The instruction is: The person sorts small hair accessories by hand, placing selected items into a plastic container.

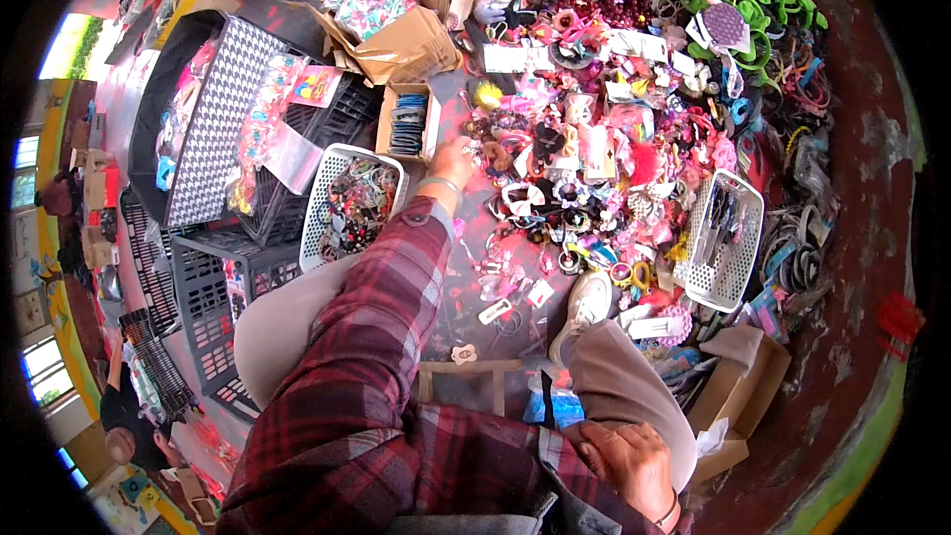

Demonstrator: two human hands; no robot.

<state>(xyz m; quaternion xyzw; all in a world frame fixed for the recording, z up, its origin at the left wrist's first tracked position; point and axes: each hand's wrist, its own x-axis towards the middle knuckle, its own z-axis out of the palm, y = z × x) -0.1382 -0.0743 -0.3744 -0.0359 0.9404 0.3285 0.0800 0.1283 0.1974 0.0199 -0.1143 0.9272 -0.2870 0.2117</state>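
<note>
I am reaching my left hand (pixel 453 160) out to the near edge of the heap of hair accessories (pixel 594 139), fingers curled down onto a small brownish piece there; I cannot tell whether I am gripping it or only touching it, since the fingertips are sinking into the clutter. The heap is lying on the floor at my twelve to two o'clock, spread flat, I would judge so that every piece shows. At ten o'clock of that hand a small cardboard box (pixel 408 121) of dark items is standing open, and at eight o'clock a white mesh basket (pixel 349 200) is holding mixed pieces, both within arm's reach. A second white basket (pixel 728 238) is sitting at three o'clock. My right hand (pixel 626 458) is resting half-closed on my knee, holding nothing I can see. My plaid sleeve (pixel 386 337) is hiding the floor beneath it, and single pieces in the heap are blurring together.
</note>
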